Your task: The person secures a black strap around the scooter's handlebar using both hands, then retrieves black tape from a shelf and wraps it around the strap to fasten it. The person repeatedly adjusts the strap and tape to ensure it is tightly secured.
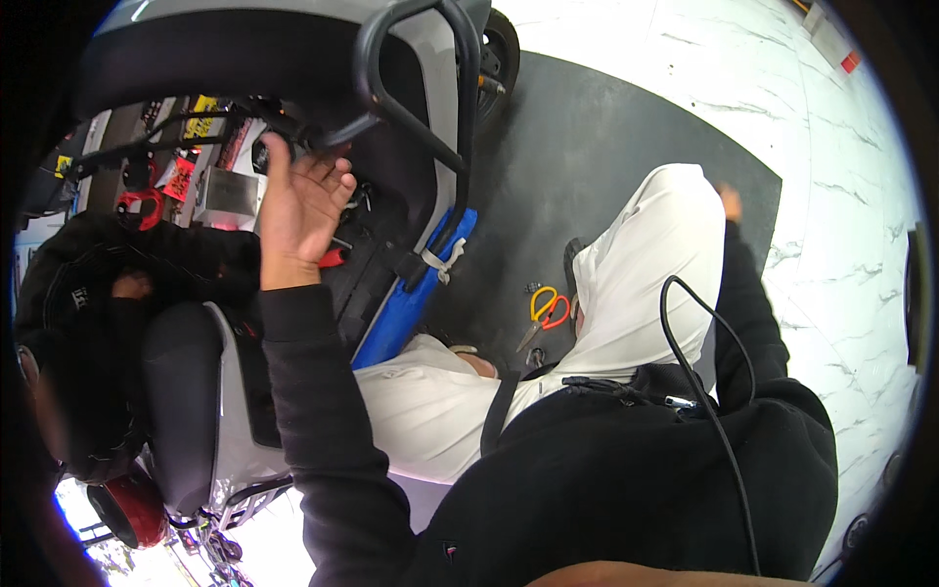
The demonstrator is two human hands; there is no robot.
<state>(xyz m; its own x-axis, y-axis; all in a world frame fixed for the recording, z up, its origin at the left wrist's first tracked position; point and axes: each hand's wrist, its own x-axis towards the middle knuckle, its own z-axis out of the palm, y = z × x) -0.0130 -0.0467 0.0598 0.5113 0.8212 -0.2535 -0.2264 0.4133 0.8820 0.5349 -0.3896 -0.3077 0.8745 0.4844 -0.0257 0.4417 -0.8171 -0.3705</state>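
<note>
My left hand [305, 210] is raised palm up beside the dark grey tubular rail [368, 73] of a scooter-like vehicle. Its thumb stands away from the loosely bent fingers, and nothing shows in the palm. The fingertips come near the lower end of the rail; whether they touch it I cannot tell. Beyond my raised knee, my right hand [730, 203] shows only in part, its fingers hidden behind the white trouser leg. A pair of scissors [544, 315] with yellow and orange handles lies on the dark mat [606, 127] between my legs.
A black wheel [497, 64] stands at the vehicle's far end. Blue padding [391, 328] runs along its side. At left, a person in a black jacket [73, 254] is close by a black seat [183, 382]. A metal box [227, 198] sits among goods. A black cable [729, 440] crosses my front.
</note>
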